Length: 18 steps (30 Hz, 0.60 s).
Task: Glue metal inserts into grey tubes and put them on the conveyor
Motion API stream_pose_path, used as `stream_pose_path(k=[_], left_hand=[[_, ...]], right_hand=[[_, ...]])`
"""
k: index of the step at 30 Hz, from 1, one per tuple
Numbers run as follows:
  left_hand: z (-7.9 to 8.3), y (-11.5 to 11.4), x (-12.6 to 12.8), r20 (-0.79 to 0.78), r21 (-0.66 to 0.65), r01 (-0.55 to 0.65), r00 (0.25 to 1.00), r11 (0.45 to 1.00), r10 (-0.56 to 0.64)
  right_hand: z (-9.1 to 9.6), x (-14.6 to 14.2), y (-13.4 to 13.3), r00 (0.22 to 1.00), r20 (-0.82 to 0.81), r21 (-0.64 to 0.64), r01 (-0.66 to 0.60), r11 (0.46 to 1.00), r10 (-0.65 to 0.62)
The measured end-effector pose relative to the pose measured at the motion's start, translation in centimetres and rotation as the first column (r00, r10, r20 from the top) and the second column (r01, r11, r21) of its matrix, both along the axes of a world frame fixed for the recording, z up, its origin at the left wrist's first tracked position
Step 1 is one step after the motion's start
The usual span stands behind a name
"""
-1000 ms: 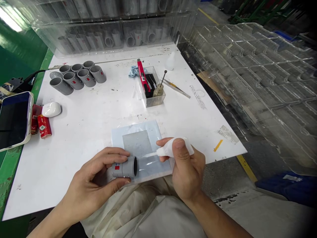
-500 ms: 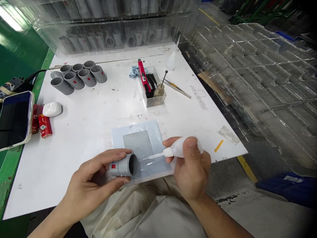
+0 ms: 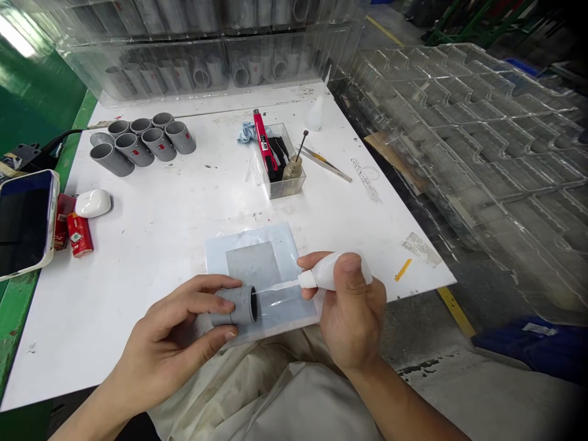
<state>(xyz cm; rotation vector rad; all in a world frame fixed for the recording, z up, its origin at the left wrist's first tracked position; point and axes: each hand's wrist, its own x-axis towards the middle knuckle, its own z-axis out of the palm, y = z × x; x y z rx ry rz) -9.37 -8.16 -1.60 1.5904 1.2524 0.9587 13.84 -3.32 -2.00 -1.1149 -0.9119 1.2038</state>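
Our left hand (image 3: 169, 337) grips a grey PVC coupling (image 3: 236, 306) just above the plastic sheet (image 3: 217, 257); our right hand (image 3: 353, 312) pinches a squeeze bottle (image 3: 328, 272), its fine nozzle (image 3: 280, 286) held close at the coupling's rim.

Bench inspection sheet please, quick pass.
surface: white board, scattered specks; blue plastic sheet under the work.
job's things: grey pipe coupling in left hand; white squeeze bottle in right hand, nozzle at the coupling's open end.
clutter: grey couplings; clear box with red pen; tweezers; phone; white case; red tin.
grippers: both hands bare, both gripping.
cables: black cable off the board's left edge.
surroundings: clear plastic trays.
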Motion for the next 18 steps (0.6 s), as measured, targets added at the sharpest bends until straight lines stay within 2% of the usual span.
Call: stream_pose_path(k=[4, 10, 18], left_hand=[[0.22, -0.1, -0.1, -0.024, -0.007, 0.022, 0.999, 1.0, -0.022], [0.34, -0.12, -0.18, -0.044, 0.018, 0.026, 0.999, 0.999, -0.025], [0.11, -0.15, -0.18, -0.025, 0.014, 0.012, 1.0, 1.0, -0.012]], right_hand=[[-0.07, 0.14, -0.09, 0.999, -0.024, -0.001, -0.026, 1.0, 0.026], [0.4, 0.11, -0.06, 0.997, 0.063, -0.06, -0.035, 0.998, 0.038], [0.26, 0.12, -0.21, 0.995, 0.103, -0.069, -0.012, 0.998, 0.019]])
